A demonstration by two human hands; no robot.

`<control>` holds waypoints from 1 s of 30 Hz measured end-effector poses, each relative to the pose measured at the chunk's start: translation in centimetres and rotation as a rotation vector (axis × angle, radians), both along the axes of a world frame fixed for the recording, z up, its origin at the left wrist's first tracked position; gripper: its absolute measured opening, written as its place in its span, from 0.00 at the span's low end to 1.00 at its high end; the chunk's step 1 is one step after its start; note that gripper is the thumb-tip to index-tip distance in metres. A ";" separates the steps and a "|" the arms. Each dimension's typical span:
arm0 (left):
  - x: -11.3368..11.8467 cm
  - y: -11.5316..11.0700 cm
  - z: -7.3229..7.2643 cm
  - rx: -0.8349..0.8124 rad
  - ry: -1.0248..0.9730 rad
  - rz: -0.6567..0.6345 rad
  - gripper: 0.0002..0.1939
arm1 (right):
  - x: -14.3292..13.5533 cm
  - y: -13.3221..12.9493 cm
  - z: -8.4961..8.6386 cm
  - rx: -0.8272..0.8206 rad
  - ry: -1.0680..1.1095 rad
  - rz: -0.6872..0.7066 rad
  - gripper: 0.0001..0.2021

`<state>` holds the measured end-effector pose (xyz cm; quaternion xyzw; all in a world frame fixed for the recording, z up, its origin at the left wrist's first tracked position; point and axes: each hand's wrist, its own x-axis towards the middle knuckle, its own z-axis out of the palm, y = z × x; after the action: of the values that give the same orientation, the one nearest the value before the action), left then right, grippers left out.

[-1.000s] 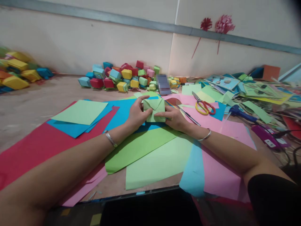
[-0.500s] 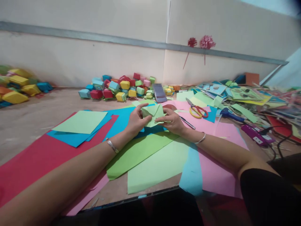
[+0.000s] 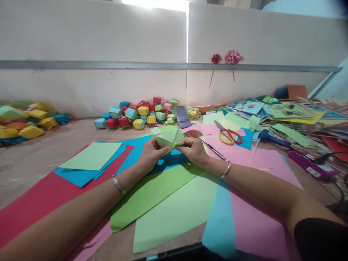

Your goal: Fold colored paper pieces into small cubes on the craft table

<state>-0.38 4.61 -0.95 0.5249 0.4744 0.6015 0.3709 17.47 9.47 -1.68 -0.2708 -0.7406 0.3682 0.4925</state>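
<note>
A folded piece of light green paper is held just above the table, between both hands. My left hand pinches its left and lower side, thumb in front. My right hand grips its right corner between thumb and fingers. Creases meet near the middle of the paper, giving it a raised, pointed shape. Beneath the hands lie blue paper and a green sheet. A utility knife rests just right of my right hand, and scissors with yellow and red handles lie farther back.
Colourful folded paper boxes are heaped at the back, with another pile at far left. Light green squares lie on red paper at left. On the right are a blue glue gun, a purple power strip and stacked cards.
The camera view has tilted up. In my hands the green paper has gone from a flatter, facing fold to a raised, pointed one, with the fingers gripping lower along its edges.
</note>
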 end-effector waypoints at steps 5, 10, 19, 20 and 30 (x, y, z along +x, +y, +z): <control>0.0 0.1 -0.3 -0.055 -0.015 -0.016 0.20 | -0.5 -0.2 -0.3 -0.195 0.157 0.080 0.08; 0.0 0.1 -0.4 -0.069 -0.013 0.004 0.17 | -0.3 -0.2 0.2 -0.137 0.129 0.019 0.08; 0.2 -0.2 0.1 -0.092 0.022 0.066 0.18 | 0.0 -0.1 0.1 0.124 -0.056 0.049 0.04; 0.3 -0.3 0.2 -0.092 0.027 0.065 0.18 | 0.0 0.0 0.0 0.154 -0.071 0.065 0.03; 0.4 -0.2 0.3 -0.075 0.071 0.055 0.16 | 0.5 0.5 -0.3 0.254 -0.183 0.125 0.02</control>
<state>0.00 4.41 -0.67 0.5185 0.5239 0.5742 0.3565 17.97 9.93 -2.02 -0.1922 -0.8383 0.2754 0.4295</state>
